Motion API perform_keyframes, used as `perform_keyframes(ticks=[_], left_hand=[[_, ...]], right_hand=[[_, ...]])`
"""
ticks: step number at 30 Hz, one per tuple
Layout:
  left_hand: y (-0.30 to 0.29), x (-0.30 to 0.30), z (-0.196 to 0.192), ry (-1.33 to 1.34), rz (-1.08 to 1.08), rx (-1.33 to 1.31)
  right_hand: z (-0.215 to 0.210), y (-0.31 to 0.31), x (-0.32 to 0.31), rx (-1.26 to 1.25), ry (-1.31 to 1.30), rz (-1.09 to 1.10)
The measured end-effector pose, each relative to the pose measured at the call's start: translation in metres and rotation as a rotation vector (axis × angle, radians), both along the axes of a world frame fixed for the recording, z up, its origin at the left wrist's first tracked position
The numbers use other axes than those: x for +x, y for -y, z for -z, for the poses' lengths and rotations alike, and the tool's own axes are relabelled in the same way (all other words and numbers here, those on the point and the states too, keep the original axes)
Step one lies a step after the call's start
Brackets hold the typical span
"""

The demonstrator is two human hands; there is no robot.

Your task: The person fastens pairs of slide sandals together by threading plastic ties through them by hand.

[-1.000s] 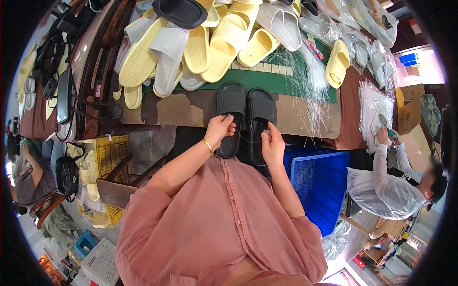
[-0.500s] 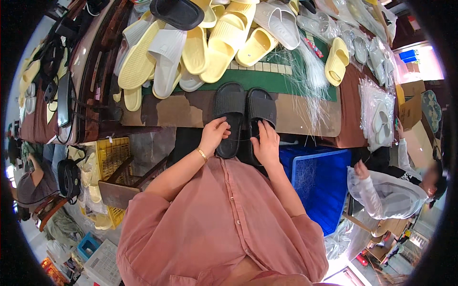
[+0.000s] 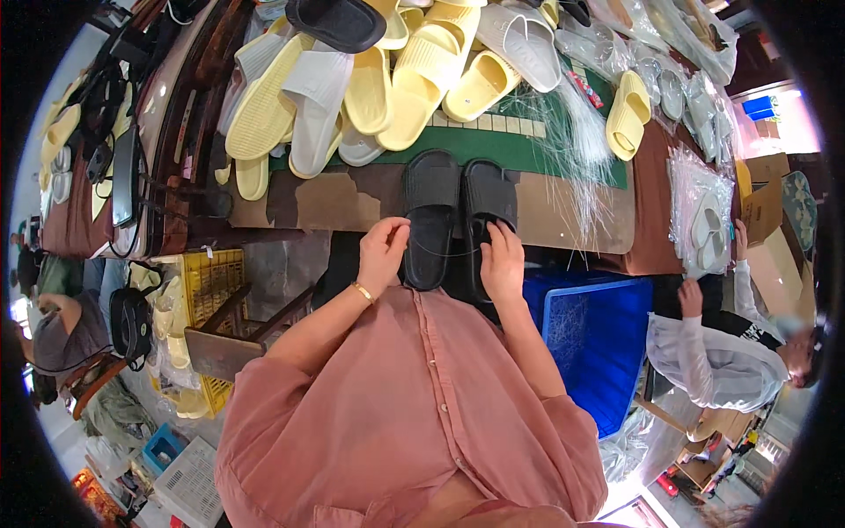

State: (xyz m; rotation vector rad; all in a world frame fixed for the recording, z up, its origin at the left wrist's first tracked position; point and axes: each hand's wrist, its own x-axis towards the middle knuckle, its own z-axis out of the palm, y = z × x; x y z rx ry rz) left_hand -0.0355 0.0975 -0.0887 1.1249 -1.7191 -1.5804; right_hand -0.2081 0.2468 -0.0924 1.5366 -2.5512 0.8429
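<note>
A pair of black slide slippers lies side by side over the table's front edge in front of me, the left slipper (image 3: 431,180) and the right slipper (image 3: 489,194) with toes pointing away. Between my hands a thin strand (image 3: 444,254) curves across both footbeds. My left hand (image 3: 382,257) is closed at the left slipper's outer side, fingertips pinched on one end of the strand. Just below the right slipper's strap, my right hand (image 3: 503,262) has bent fingers closed where the strand's other end goes; its exact grip is partly hidden.
Yellow slippers (image 3: 422,79) and grey slippers (image 3: 315,106) are heaped at the table's far side. A bundle of clear strands (image 3: 576,132) lies on the green mat (image 3: 537,158). A blue crate (image 3: 607,352) stands right, a yellow crate (image 3: 211,290) left. Another person (image 3: 713,352) works at the right.
My left hand has moved left, off the left slipper's strap to its outer side, drawing the strand wider. My right hand stays near the right slipper. The view has shifted slightly.
</note>
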Motion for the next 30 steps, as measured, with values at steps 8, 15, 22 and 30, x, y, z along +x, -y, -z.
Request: perform_keyframes(ticks=[8,15,22,30], left_hand=[[-0.015,0.013,0.009,0.057,0.161,-0.306],[-0.008,0.001,0.002,0.046,0.141,-0.334],[0.024,-0.010,0.008,0.084,0.024,-0.251],[0.062,-0.030,0.025,0.100,-0.052,-0.189]], right_hand=[[-0.022,0.004,0.016,-0.083,0.085,-0.129],[-0.003,0.016,0.019,0.033,0.015,-0.189],[-0.001,0.020,0.017,-0.004,-0.004,-0.166],[0.004,0.030,0.011,-0.039,-0.073,-0.007]])
